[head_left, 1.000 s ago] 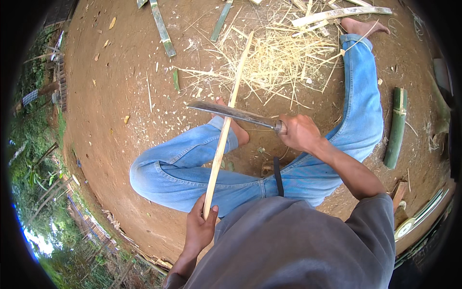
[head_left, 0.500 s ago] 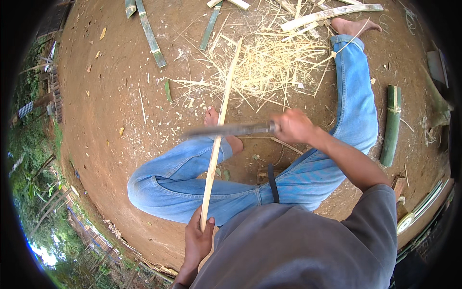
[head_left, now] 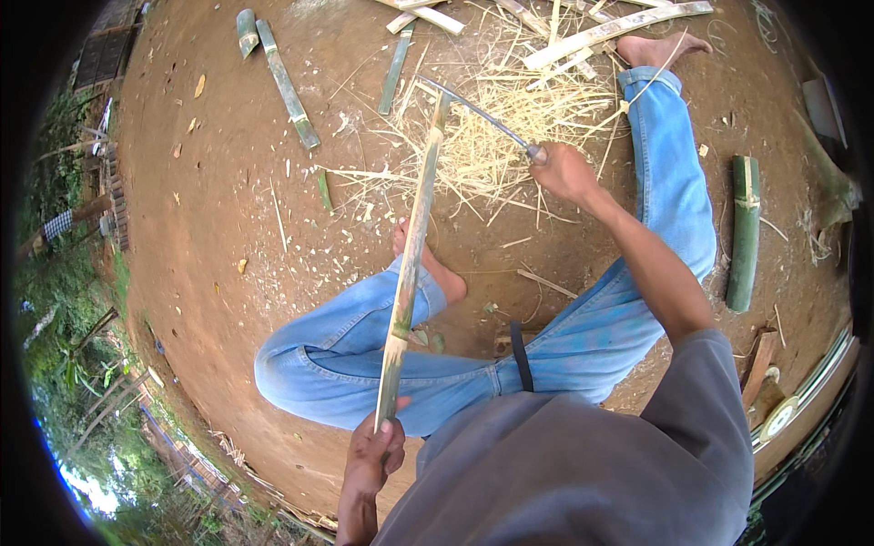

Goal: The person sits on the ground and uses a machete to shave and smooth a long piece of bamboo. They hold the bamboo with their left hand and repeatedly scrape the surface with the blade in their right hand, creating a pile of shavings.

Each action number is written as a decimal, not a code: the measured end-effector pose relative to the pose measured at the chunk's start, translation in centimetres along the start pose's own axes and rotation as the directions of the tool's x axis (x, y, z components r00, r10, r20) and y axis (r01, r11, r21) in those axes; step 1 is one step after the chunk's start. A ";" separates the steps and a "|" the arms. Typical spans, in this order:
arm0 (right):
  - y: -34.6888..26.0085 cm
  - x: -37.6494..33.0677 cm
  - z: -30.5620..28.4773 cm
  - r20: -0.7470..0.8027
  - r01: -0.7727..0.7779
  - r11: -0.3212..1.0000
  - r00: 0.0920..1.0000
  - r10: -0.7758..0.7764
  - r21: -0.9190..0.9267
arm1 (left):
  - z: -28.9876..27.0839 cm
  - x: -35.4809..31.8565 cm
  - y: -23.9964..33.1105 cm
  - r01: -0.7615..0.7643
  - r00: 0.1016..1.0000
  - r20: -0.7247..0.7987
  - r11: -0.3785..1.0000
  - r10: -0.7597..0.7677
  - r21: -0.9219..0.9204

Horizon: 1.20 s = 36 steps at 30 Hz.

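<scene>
My left hand (head_left: pixel 375 449) grips the near end of a long bamboo strip (head_left: pixel 414 232), which slants up and away across my bent leg. Its upturned face shows green skin at both ends and pale scraped wood between, with darker node marks. In my right hand (head_left: pixel 566 173) is the handle of a long-bladed knife (head_left: pixel 492 119). The thin blade points up and to the left, its tip end by the strip's far end; whether the two touch I cannot tell.
Pale bamboo shavings (head_left: pixel 510 150) lie heaped beyond the strip. Split bamboo pieces (head_left: pixel 288 86) rest at the far left, whitish slats (head_left: pixel 619 35) at the back. A green bamboo length (head_left: pixel 745 235) lies right of my outstretched leg (head_left: pixel 657 155). Scraps dot the brown dirt ground.
The knife has moved from the strip's middle to its far end, my right hand going up and away. The strip has been turned from its pale face to its partly green one.
</scene>
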State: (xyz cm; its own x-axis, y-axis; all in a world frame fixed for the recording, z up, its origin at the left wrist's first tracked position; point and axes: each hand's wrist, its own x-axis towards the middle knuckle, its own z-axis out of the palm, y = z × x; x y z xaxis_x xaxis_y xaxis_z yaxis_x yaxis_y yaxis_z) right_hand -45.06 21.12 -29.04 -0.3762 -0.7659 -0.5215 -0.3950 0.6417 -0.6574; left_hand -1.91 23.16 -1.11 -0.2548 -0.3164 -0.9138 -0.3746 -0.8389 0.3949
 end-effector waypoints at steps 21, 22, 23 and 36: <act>-5.9 -20.4 5.4 0.243 0.488 0.867 0.857 -0.454 -0.102 | 4.1 1.9 0.3 0.084 0.996 0.005 0.899 -0.091 -0.431; -5.7 -20.4 5.6 0.285 0.528 0.841 0.830 -0.480 -0.120 | 4.0 1.8 0.4 0.090 0.996 0.016 0.889 -0.093 -0.448; -5.0 -19.5 5.8 0.231 0.487 0.867 0.860 -0.455 -0.107 | 4.1 1.9 0.4 0.095 0.995 0.019 0.883 -0.097 -0.459; -3.2 -11.8 3.9 0.217 0.291 0.956 0.937 -0.274 -0.049 | 3.5 1.8 0.8 0.137 0.990 0.057 0.779 -0.130 -0.612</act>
State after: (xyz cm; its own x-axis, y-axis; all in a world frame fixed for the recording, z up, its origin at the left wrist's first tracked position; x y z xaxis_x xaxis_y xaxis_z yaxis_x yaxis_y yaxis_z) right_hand -36.07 27.90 -22.91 -0.0622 -0.9022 -0.4269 -0.5279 0.3927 -0.7530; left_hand -5.80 23.47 -2.15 -0.2544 -0.1790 -0.9504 0.2185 -0.9680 0.1238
